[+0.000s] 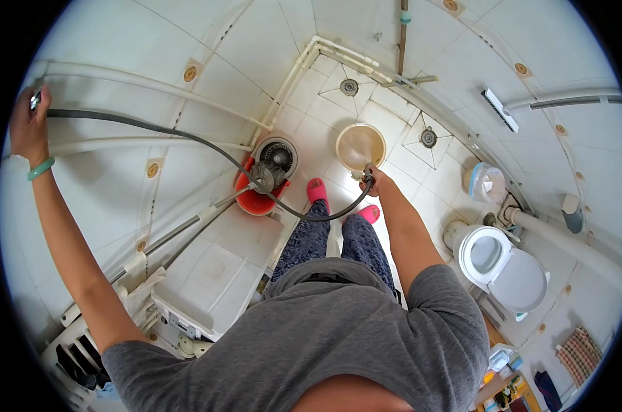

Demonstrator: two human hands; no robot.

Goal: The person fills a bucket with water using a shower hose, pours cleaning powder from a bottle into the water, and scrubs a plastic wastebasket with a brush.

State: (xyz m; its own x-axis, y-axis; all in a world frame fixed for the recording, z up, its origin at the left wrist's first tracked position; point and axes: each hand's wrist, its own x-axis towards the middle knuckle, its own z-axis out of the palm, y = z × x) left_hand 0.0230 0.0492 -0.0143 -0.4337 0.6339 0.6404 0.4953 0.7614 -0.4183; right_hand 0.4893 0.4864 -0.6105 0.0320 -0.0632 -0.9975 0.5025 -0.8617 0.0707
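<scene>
Up at the left wall, my left hand (29, 130) is closed around a shiny metal tap (35, 101), only partly visible between the fingers. A grey hose (180, 132) leads from beside it in a long sag to my right hand (378, 182). The right fingers are wrapped round the hose's end (368, 177), where the exact nozzle is hard to make out. It points at a beige basin (341, 152) on the floor, and a pale spray shows inside the basin. A green band circles my left wrist.
A red mop bucket (257, 202) with a mop head (268, 176) stands left of my pink slippers (317, 192). A washing machine lid (222, 268) is close on my left. At right are a toilet (481, 253) and a waste bin (488, 184). Floor drains (428, 137) lie beyond the basin.
</scene>
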